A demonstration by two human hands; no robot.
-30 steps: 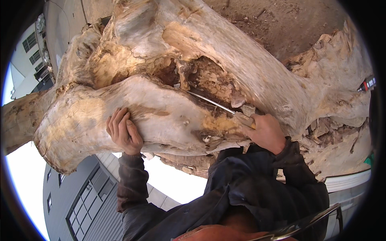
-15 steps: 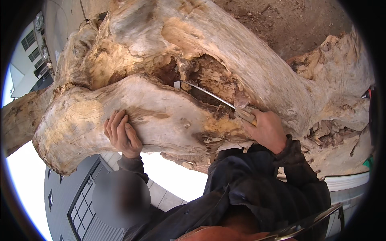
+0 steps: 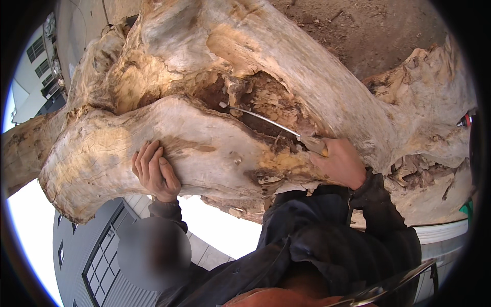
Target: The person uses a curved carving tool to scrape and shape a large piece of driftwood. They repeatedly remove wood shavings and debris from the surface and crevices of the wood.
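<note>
A large pale, barkless tree trunk (image 3: 204,135) fills the view, with a rough brown hollow (image 3: 273,100) between two thick limbs. My right hand (image 3: 342,163) is closed round the wooden handle of a hooked scraper (image 3: 268,120). Its slim, slightly curved metal shank slants up and left across the hollow. The small bent tip is at the hollow's left end, beside a knobby ridge of wood; I cannot tell whether it touches. My left hand (image 3: 156,171) lies on the smooth near limb, fingers bent and a little apart, holding nothing.
Brown soil (image 3: 363,30) with scattered chips lies beyond the trunk. Jagged, broken wood (image 3: 419,171) sticks out on the right, near a red and black object (image 3: 464,121) at the rim. Grey buildings (image 3: 87,240) stand at the left.
The scraper's tip has shifted slightly left and turned, so its flat face shows less. My right hand has rotated a little with the handle. My left hand stays in place.
</note>
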